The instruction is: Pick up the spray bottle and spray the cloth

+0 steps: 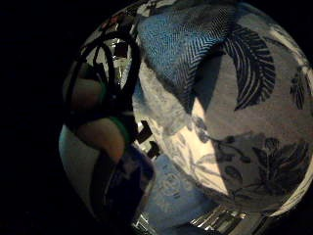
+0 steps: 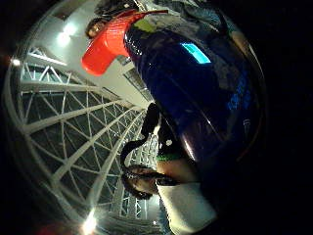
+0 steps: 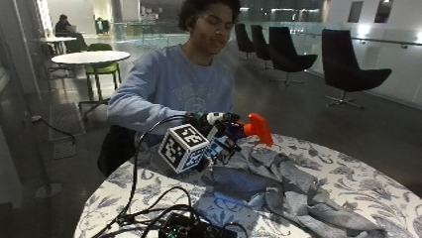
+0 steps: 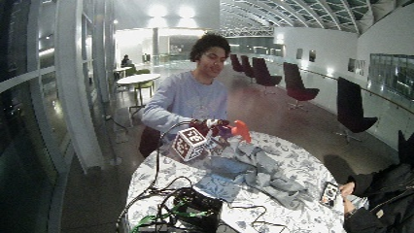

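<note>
My gloved right hand point(image 3: 219, 133) grips a blue spray bottle point(image 2: 205, 93) and holds it above the table, over the near end of the cloth. The bottle's orange-red spray head point(image 3: 258, 128) points away from the person, towards the table's middle. A crumpled grey-blue cloth point(image 3: 280, 183) lies on the floral tablecloth point(image 3: 369, 188) just below and ahead of the nozzle. In the little finger side palm view the cloth point(image 1: 186, 44) lies under the palm, and the bottle's base point(image 1: 129, 188) shows beside my fingers point(image 1: 98, 132). The wide outside view shows the spray head point(image 4: 240, 128) over the cloth point(image 4: 262, 172).
A black box with a tangle of cables point(image 3: 188, 228) sits at the table's front edge. The round table's rim point(image 3: 99, 198) curves close on the left. Black chairs point(image 3: 349, 69) stand well behind the table.
</note>
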`<control>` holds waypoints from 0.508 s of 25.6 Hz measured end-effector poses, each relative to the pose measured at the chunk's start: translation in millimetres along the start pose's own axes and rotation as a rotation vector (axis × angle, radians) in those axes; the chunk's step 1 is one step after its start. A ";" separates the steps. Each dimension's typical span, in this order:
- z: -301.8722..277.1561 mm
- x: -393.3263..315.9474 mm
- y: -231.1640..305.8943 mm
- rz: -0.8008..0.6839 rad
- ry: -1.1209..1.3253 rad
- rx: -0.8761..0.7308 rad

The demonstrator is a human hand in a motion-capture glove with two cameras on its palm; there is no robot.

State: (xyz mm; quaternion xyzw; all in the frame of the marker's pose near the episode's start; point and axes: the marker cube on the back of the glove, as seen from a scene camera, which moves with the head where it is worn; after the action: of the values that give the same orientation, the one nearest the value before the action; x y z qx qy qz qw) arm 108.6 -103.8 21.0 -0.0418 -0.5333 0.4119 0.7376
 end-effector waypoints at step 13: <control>8.8 -0.3 -6.5 0.031 -0.007 0.002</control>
State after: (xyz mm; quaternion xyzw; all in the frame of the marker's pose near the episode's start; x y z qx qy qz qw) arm 105.0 -111.5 27.8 -0.0477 -0.5349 0.4239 0.7293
